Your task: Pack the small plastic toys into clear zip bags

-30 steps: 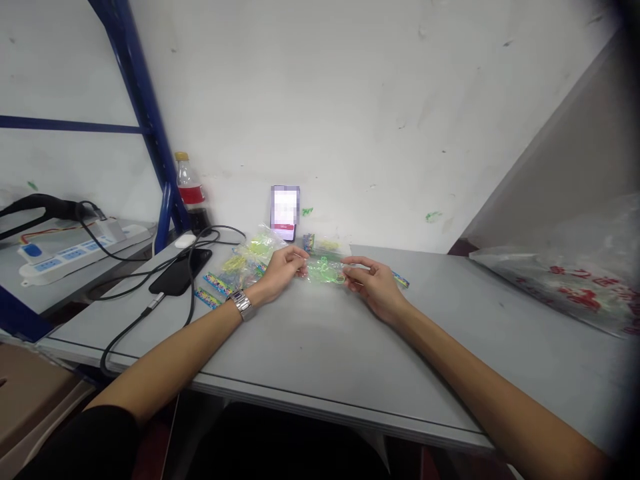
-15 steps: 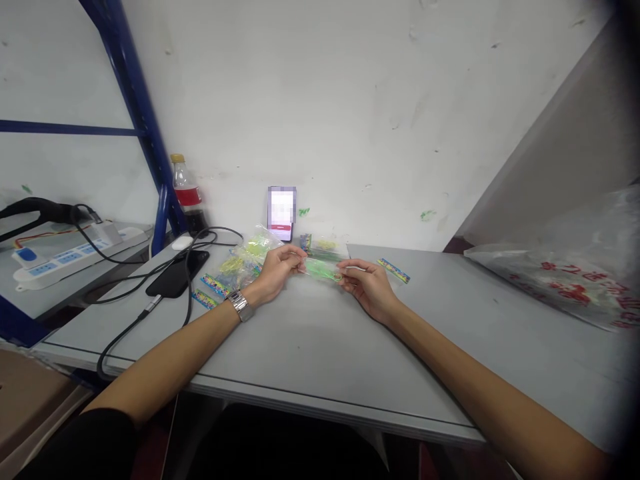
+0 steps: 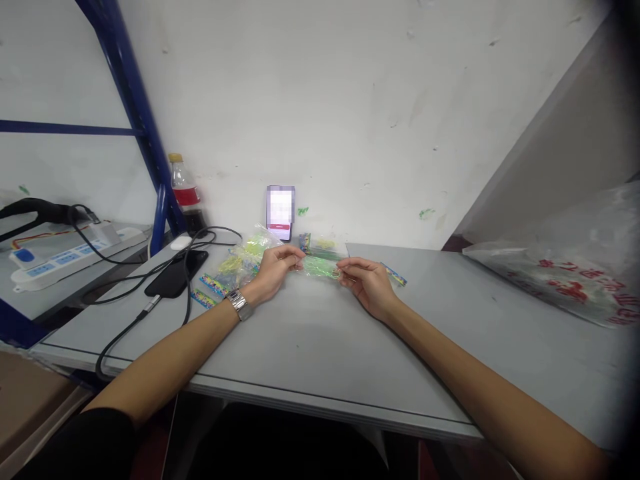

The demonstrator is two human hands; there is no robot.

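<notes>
Both ends of a clear packet with green contents [image 3: 319, 267] are being pinched over the grey desk [image 3: 320, 360]: the left hand [image 3: 273, 273] is clamping one end, the right hand [image 3: 369, 285] the other. The hands are sitting apart, the packet spanning the gap. Clear bags with yellow contents [image 3: 231, 263] are lying beside the left hand; an upright phone [image 3: 280, 212] is leaning against the wall [image 3: 350, 107]

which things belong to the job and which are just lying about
In hand:
left hand, right hand
clear packet with green contents, held between them
probably the yellow packets by the left hand

Apparently lying about:
drink bottle
propped phone
black phone
power strip
</notes>
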